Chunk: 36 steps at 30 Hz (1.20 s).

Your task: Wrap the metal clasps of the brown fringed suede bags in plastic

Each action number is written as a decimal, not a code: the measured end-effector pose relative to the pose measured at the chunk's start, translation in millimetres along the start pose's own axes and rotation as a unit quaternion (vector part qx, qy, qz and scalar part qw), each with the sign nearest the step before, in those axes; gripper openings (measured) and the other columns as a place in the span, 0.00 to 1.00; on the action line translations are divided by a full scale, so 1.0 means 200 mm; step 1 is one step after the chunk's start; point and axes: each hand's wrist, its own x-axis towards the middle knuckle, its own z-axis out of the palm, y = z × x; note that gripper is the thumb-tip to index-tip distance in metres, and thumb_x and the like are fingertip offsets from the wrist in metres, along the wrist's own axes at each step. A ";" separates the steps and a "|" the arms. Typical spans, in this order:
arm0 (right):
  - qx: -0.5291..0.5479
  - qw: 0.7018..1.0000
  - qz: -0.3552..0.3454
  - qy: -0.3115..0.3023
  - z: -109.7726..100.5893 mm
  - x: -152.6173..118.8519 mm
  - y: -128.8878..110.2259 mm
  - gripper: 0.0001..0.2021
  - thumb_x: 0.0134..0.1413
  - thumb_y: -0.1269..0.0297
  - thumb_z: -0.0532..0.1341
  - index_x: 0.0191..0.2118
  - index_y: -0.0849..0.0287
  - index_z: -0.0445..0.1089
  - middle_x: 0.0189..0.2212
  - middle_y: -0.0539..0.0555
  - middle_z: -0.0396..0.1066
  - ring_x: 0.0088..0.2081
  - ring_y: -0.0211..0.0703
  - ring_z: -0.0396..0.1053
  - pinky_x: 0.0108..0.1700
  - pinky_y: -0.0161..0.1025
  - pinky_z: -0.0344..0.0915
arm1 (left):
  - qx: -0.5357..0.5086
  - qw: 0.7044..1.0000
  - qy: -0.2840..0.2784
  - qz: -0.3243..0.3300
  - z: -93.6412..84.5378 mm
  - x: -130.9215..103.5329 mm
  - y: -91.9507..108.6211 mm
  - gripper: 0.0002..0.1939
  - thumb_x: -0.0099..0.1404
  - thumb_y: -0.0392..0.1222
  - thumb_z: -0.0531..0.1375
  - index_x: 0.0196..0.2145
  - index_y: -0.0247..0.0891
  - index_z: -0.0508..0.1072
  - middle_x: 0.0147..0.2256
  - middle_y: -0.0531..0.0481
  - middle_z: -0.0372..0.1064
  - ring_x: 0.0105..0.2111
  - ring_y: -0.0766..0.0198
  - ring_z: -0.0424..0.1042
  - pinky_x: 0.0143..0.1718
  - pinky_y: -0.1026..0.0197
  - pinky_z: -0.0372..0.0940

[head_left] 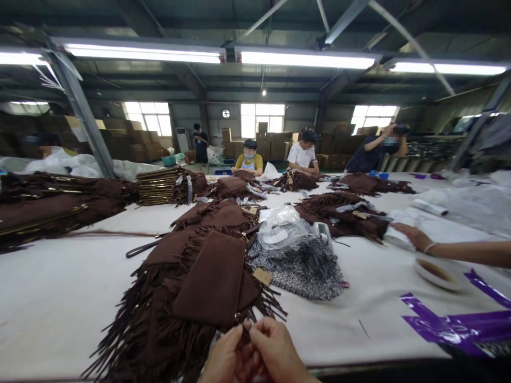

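At the table's near edge, my left hand (224,355) and my right hand (276,348) meet, thumbs and fingers pinched together. Between the fingertips is a small dark bit, too small to name. Just beyond them lies a brown fringed pouch (211,276) with a zipper along its right side, on top of a pile of similar fringed bags (159,308). A tan tag (262,276) sticks out to the right of the pouch. The lower part of both hands is cut off by the frame's bottom edge.
Right of the pile lies grey tweed cloth (299,266) with clear plastic (281,229) on it. A tape roll (437,274), purple tape (459,324) and a co-worker's hand (413,236) are farther right. Stacked bags (157,186) stand behind left; several people work beyond.
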 end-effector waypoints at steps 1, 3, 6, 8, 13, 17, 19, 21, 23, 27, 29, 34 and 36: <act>-0.044 0.998 -0.035 0.011 -0.01 -0.01 0.00 0.11 0.51 0.56 0.58 0.25 0.58 0.64 0.18 0.50 0.68 0.20 0.41 0.67 0.20 0.34 0.60 | 0.005 1.000 -0.007 -0.002 0.00 0.00 0.00 0.06 0.60 0.38 0.63 0.35 0.34 0.71 0.32 0.42 0.76 0.30 0.55 0.77 0.30 0.57 0.70; -0.137 0.981 -0.134 0.037 -0.02 -0.04 0.02 0.07 0.51 0.64 0.57 0.26 0.59 0.68 0.24 0.53 0.72 0.29 0.44 0.71 0.31 0.37 0.66 | 0.018 1.000 -0.022 0.010 0.01 -0.01 0.00 0.09 0.58 0.40 0.66 0.34 0.33 0.72 0.32 0.43 0.76 0.31 0.55 0.76 0.28 0.59 0.68; -0.243 0.936 -0.252 0.047 -0.03 -0.09 0.04 0.07 0.52 0.71 0.56 0.33 0.58 0.72 0.32 0.54 0.73 0.37 0.45 0.71 0.41 0.40 0.65 | 0.035 0.997 -0.034 0.061 0.01 0.01 -0.02 0.10 0.52 0.40 0.69 0.28 0.32 0.73 0.27 0.45 0.75 0.30 0.57 0.75 0.27 0.63 0.66; -0.281 0.914 -0.293 0.028 -0.04 -0.12 0.04 0.08 0.52 0.73 0.57 0.36 0.58 0.72 0.34 0.54 0.73 0.38 0.45 0.70 0.42 0.39 0.64 | 0.043 0.994 -0.036 0.090 0.00 0.02 -0.03 0.11 0.50 0.41 0.69 0.26 0.32 0.73 0.25 0.46 0.74 0.30 0.59 0.74 0.29 0.64 0.66; -0.302 0.897 -0.321 0.026 -0.16 -0.08 -0.03 0.06 0.59 0.66 0.57 0.35 0.57 0.71 0.31 0.53 0.71 0.34 0.42 0.69 0.38 0.36 0.63 | 0.072 0.996 -0.037 0.043 -0.01 0.00 -0.03 0.12 0.53 0.45 0.66 0.29 0.34 0.71 0.27 0.47 0.73 0.28 0.62 0.73 0.30 0.61 0.66; -0.352 0.858 -0.357 0.113 -0.34 0.11 -0.17 0.08 0.61 0.66 0.55 0.35 0.58 0.71 0.32 0.54 0.72 0.35 0.43 0.69 0.40 0.37 0.63 | 0.095 0.995 -0.025 0.002 0.00 -0.03 -0.01 0.11 0.57 0.46 0.63 0.32 0.37 0.68 0.28 0.51 0.69 0.27 0.64 0.71 0.29 0.61 0.67; -0.401 0.821 -0.382 0.142 -0.42 0.25 -0.28 0.09 0.61 0.67 0.54 0.37 0.59 0.72 0.34 0.55 0.72 0.37 0.44 0.69 0.43 0.37 0.63 | 0.093 0.995 -0.029 0.009 0.00 -0.03 -0.01 0.10 0.58 0.45 0.62 0.32 0.37 0.67 0.26 0.55 0.64 0.22 0.69 0.66 0.27 0.63 0.66; -0.483 0.770 -0.380 0.174 -0.48 0.40 -0.41 0.11 0.62 0.68 0.52 0.40 0.60 0.73 0.36 0.57 0.73 0.40 0.44 0.69 0.46 0.37 0.62 | 0.088 0.995 -0.046 0.006 -0.01 -0.02 0.00 0.10 0.57 0.45 0.62 0.32 0.37 0.68 0.25 0.57 0.60 0.20 0.72 0.60 0.24 0.64 0.65; -0.590 0.709 -0.332 0.198 -0.51 0.55 -0.53 0.14 0.64 0.69 0.50 0.42 0.60 0.73 0.39 0.59 0.73 0.43 0.46 0.68 0.48 0.37 0.60 | 0.095 0.994 -0.057 -0.020 -0.02 0.00 0.01 0.11 0.56 0.45 0.63 0.32 0.37 0.68 0.24 0.57 0.59 0.19 0.72 0.58 0.22 0.64 0.64; -0.698 0.642 -0.259 0.182 -0.51 0.79 -0.68 0.11 0.58 0.73 0.55 0.37 0.63 0.76 0.40 0.64 0.72 0.45 0.52 0.65 0.46 0.42 0.58 | 0.096 0.992 -0.069 -0.042 -0.06 0.04 0.02 0.12 0.55 0.45 0.64 0.33 0.37 0.69 0.24 0.57 0.61 0.18 0.72 0.59 0.21 0.64 0.63; -0.712 0.635 -0.253 0.163 -0.49 0.87 -0.68 0.11 0.55 0.76 0.56 0.34 0.66 0.77 0.39 0.66 0.72 0.45 0.53 0.65 0.45 0.43 0.57 | 0.100 0.991 -0.080 -0.028 -0.08 0.08 0.01 0.12 0.55 0.45 0.65 0.33 0.36 0.70 0.23 0.56 0.62 0.18 0.71 0.61 0.21 0.65 0.61; -0.730 0.625 -0.241 0.133 -0.48 0.94 -0.63 0.12 0.54 0.77 0.56 0.32 0.68 0.77 0.37 0.67 0.73 0.44 0.52 0.66 0.44 0.42 0.56 | 0.118 0.986 -0.116 0.004 -0.14 0.18 -0.02 0.13 0.51 0.46 0.67 0.27 0.34 0.70 0.18 0.55 0.63 0.15 0.70 0.63 0.18 0.68 0.51; -0.725 0.630 -0.241 0.141 -0.51 0.95 -0.62 0.12 0.55 0.77 0.55 0.32 0.67 0.77 0.37 0.66 0.73 0.43 0.51 0.67 0.43 0.42 0.57 | 0.119 0.985 -0.121 0.007 -0.16 0.21 -0.03 0.13 0.50 0.45 0.68 0.27 0.35 0.70 0.18 0.54 0.64 0.16 0.69 0.63 0.19 0.67 0.52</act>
